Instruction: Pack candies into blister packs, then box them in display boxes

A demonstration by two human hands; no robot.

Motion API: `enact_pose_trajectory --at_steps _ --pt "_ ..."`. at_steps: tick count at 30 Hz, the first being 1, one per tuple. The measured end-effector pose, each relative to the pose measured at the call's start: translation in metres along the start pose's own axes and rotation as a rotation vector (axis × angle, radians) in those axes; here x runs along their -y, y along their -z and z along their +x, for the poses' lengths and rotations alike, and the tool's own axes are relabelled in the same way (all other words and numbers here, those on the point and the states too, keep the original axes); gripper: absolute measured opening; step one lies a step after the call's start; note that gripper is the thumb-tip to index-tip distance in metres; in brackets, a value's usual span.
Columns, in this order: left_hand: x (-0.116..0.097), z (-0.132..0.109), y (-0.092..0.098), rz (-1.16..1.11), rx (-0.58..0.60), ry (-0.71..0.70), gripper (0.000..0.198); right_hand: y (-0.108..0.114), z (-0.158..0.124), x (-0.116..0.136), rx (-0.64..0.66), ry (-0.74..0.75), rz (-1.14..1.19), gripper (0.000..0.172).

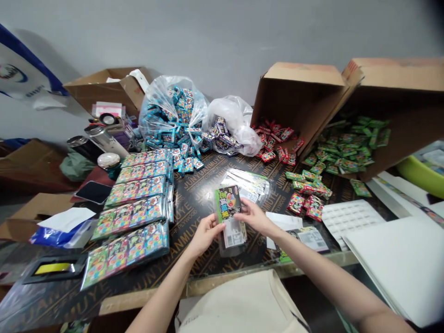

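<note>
A printed card packet [229, 205] in a clear sleeve [233, 236] is held between both hands above a dark plywood worktop [196, 200]. Its long axis runs away from the wearer, tilted slightly left, with the printed end farthest. The left hand [205, 235] is half closed, gripping the packet's lower left side. The right hand [255, 217] is more open, its fingertips [240, 203] pinching the right edge.

The sleeve's lower end hangs near the worktop's pale front edge [229, 276]. Just ahead of the packet lies a pile of clear sleeves [247, 185]. To the right, a labelled packet [307, 240] sits near the right forearm. Five rows of multicoloured packet strips [130, 245] run along the left side, with a band of bare board between them and the hands.

Red and green packets [307, 206] spill toward the far right from two overturned cardboard boxes [301, 88]. A clear plastic bag of blue packets [173, 111] stands at the far edge. White sheets [391, 263] overlap the right edge, and a canvas bag [243, 305] sits below the front edge.
</note>
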State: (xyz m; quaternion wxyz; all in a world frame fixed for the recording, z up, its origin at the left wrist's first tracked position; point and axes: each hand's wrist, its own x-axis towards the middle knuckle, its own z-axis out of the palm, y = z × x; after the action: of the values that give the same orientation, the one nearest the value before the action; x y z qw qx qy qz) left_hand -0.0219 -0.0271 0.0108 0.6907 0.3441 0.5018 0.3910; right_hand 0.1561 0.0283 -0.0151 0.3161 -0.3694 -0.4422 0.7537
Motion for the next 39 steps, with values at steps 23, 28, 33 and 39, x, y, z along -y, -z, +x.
enact_pose_trajectory --at_steps 23,28,33,39 --pt "-0.011 0.014 -0.047 -0.641 -0.394 0.196 0.027 -0.030 -0.006 0.012 -0.428 -0.018 0.472 0.016" --pt "-0.020 0.012 -0.025 -0.249 -0.368 0.082 0.018 -0.023 -0.010 0.010 -0.392 0.078 0.269 0.015" --pt "-0.035 -0.006 -0.016 0.439 -0.232 -0.367 0.013 -0.006 -0.025 0.014 -0.291 0.225 -0.123 0.015" --pt "-0.043 -0.006 -0.012 0.583 -0.161 -0.323 0.012 -0.002 -0.034 0.021 -0.251 0.269 -0.240 0.012"
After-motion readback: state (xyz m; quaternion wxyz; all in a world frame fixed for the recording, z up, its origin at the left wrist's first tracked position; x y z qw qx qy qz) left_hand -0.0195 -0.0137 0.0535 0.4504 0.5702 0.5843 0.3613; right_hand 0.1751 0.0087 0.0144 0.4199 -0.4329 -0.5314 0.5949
